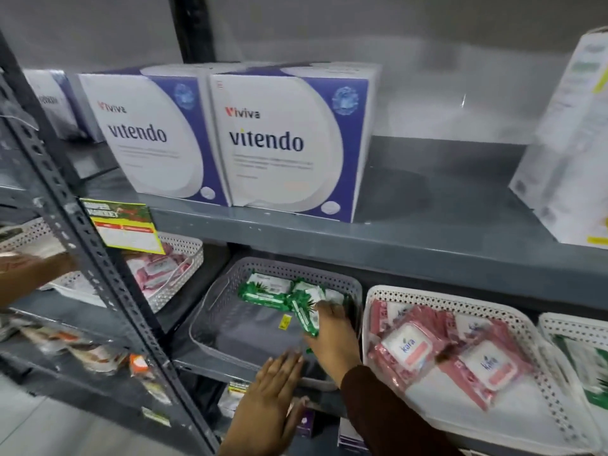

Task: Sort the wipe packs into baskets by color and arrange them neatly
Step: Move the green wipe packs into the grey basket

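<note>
Now my right hand (pixel 330 337) grips a green pack (pixel 307 319) inside the grey basket (pixel 289 268). Left hand (pixel 276 386) lies open and flat on its front rim, holding nothing.

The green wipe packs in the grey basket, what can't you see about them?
- Green wipe packs, head view: label words too small and blurred.
- Tilted pack: lower end hidden by right hand.
- Grey basket: front rim covered by left hand.
</note>
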Motion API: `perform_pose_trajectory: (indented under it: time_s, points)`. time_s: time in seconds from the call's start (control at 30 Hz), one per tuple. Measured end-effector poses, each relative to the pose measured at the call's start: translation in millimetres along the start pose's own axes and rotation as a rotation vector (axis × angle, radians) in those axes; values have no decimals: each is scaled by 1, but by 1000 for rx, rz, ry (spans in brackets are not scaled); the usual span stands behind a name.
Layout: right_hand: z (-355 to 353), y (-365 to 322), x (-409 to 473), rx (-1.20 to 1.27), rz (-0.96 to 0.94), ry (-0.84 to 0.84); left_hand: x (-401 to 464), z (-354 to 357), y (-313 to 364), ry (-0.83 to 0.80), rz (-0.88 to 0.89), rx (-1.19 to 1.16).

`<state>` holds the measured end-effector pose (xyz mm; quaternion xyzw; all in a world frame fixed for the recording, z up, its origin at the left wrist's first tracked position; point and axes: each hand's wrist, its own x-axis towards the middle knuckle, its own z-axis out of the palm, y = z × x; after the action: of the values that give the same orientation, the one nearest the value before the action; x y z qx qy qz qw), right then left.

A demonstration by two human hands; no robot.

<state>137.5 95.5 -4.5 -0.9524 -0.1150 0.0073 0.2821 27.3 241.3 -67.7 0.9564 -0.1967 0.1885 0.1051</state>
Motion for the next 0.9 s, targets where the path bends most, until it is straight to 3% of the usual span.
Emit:
perform_pose_trajectory:
  time_s: [0.27, 0.53, 0.73, 0.9]
  points:
    - [-2, -3, 6, 66, 61, -89, 0, 0, 2, 12, -17, -20]
    - [-80, 62, -46, 362, 82, 340, 26, 18, 64, -23, 115, -49]
    - [-148, 182, -90, 318, 233, 584, 57, 44, 142, -29, 99, -8]
    - [-185, 280, -122, 211, 456, 673, 79, 61, 207, -84, 147, -66]
